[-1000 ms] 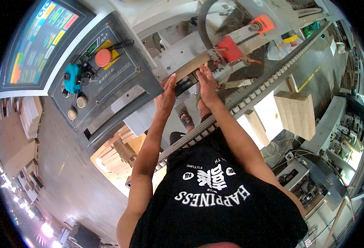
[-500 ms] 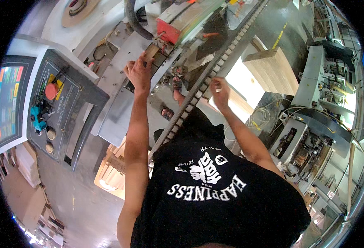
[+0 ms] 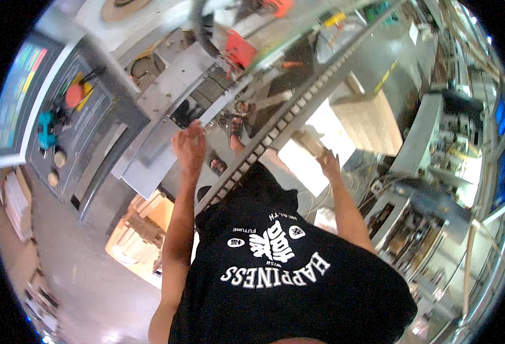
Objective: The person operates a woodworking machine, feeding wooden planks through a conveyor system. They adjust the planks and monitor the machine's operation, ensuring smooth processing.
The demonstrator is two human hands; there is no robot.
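My left hand (image 3: 188, 148) hovers beside the near edge of a grey metal machine table (image 3: 169, 86); its fingers are loosely bent and apart, with nothing visible in them. Just beyond it a dark slot with grey metal blocks (image 3: 209, 90) runs along the table. On the right, my right hand (image 3: 328, 165) grips the near end of a short wooden block (image 3: 307, 141). That block is over a bright white panel (image 3: 307, 169), beside a larger pale wooden piece (image 3: 368, 123).
A toothed chain rail (image 3: 275, 131) crosses diagonally between my arms. At left stands a control panel with a red button (image 3: 74, 94) and a screen (image 3: 20, 103). Wooden strips (image 3: 140, 235) lie below the machine table. Machinery (image 3: 413, 223) stands at right.
My left hand has drawn back toward me from the slot, where a wooden piece showed under its fingers. My right hand has moved right and now holds a wooden block. The view has shifted.
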